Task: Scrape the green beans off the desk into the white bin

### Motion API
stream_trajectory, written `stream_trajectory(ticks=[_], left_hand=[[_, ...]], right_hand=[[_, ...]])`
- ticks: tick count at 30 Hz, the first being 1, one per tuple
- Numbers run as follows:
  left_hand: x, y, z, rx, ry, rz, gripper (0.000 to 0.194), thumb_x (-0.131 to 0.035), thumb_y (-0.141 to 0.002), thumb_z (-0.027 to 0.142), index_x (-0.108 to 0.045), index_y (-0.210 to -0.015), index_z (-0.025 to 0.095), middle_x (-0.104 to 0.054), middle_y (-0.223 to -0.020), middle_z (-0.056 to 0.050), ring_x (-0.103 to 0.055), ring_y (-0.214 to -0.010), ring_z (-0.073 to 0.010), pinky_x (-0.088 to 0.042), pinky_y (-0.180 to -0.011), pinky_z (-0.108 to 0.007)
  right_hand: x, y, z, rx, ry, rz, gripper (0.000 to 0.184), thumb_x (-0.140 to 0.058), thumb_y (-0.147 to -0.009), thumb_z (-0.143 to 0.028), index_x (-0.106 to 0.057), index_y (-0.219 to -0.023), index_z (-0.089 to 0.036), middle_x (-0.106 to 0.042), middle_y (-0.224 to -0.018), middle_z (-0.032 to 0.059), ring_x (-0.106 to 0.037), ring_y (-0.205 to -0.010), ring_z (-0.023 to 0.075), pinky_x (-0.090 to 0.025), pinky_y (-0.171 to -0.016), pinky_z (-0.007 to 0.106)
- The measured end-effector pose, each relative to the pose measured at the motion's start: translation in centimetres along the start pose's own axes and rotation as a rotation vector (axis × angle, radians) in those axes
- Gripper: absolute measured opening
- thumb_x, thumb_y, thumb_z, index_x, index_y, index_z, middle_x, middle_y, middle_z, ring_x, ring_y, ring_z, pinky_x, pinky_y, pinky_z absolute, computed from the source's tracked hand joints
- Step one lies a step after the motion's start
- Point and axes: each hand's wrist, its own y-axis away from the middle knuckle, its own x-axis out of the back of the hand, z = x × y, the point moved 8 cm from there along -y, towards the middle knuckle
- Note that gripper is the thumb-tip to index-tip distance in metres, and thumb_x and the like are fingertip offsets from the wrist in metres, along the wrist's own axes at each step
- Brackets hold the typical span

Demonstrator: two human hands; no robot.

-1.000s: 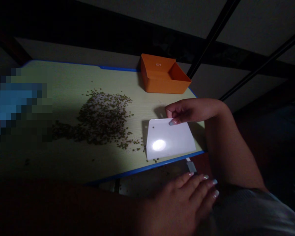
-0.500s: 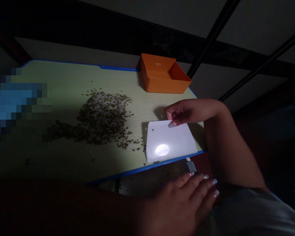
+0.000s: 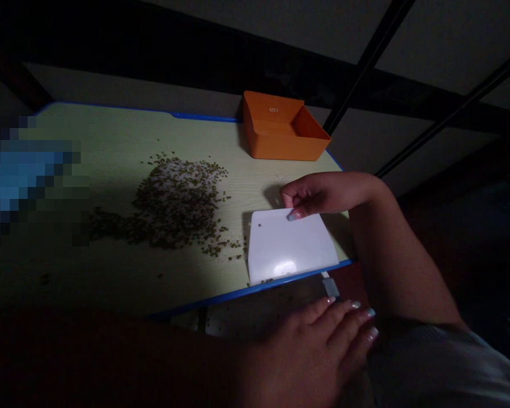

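Note:
My right hand (image 3: 308, 195) pinches the upper edge of a white dough scraper (image 3: 287, 243), with the thumb on its near face. The scraper is tilted, its lower edge close to the table's blue front rim. A few small green beans lie by that lower edge. To the left, a pile of green beans (image 3: 178, 204) mixed with white grains is spread on the table (image 3: 110, 130). My left hand (image 3: 310, 351) is palm down in front of the table, fingers stretched out and holding nothing.
An orange box (image 3: 289, 147) stands at the table's back right. Below the front rim, a pale surface (image 3: 255, 311) has scattered beans on it. Something blue at the left is pixelated. Dark panels rise behind the table.
My right hand has shifted slightly left with the scraper, and the bright reflection on it has moved lower. My left hand and the bean pile look unchanged.

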Motion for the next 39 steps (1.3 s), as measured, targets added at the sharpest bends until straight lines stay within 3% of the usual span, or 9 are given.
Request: stream_trajectory(ticks=[9,15,34,39], left_hand=[[-0.3,-0.1,0.0,-0.034,0.007,-0.076,0.046,-0.02,-0.099,0.02,-0.033,-0.143,0.016,-0.036,-0.147,0.001,-0.033,-0.133,-0.0145,-0.025,-0.103,-0.029],[-0.2,0.0,0.1,-0.012,0.008,-0.038,0.046,-0.019,-0.099,0.021,-0.034,-0.142,0.017,-0.037,-0.147,0.002,-0.034,-0.133,-0.0141,-0.025,-0.102,-0.029],[-0.4,-0.2,0.0,-0.028,0.045,-0.108,0.046,-0.018,-0.099,0.02,-0.031,-0.143,0.016,-0.034,-0.148,0.001,-0.033,-0.134,-0.0141,-0.026,-0.102,-0.028],[-0.3,-0.1,0.1,-0.017,0.033,-0.065,0.046,-0.018,-0.099,0.021,-0.033,-0.142,0.017,-0.037,-0.147,0.001,-0.034,-0.133,-0.0143,-0.026,-0.102,-0.028]], right_hand=[[0.0,-0.1,-0.2,0.017,0.029,0.005,0.015,-0.055,-0.084,-0.024,-0.047,-0.076,-0.015,-0.042,-0.066,-0.004,-0.037,-0.062,0.0073,-0.033,-0.058,0.02],[0.2,-0.3,-0.1,0.009,0.027,0.057,0.014,-0.054,-0.084,-0.023,-0.046,-0.075,-0.016,-0.04,-0.066,-0.0047,-0.036,-0.061,0.0073,-0.033,-0.058,0.02],[-0.8,-1.1,-0.5,0.058,-0.072,-0.006,0.015,-0.055,-0.084,-0.024,-0.046,-0.077,-0.015,-0.042,-0.066,-0.0046,-0.038,-0.061,0.0069,-0.032,-0.058,0.02],[0.9,-0.2,-0.4,0.072,-0.064,0.136,0.018,-0.055,-0.086,-0.029,-0.046,-0.077,-0.016,-0.042,-0.065,-0.0047,-0.036,-0.059,0.0065,-0.029,-0.055,0.02]])
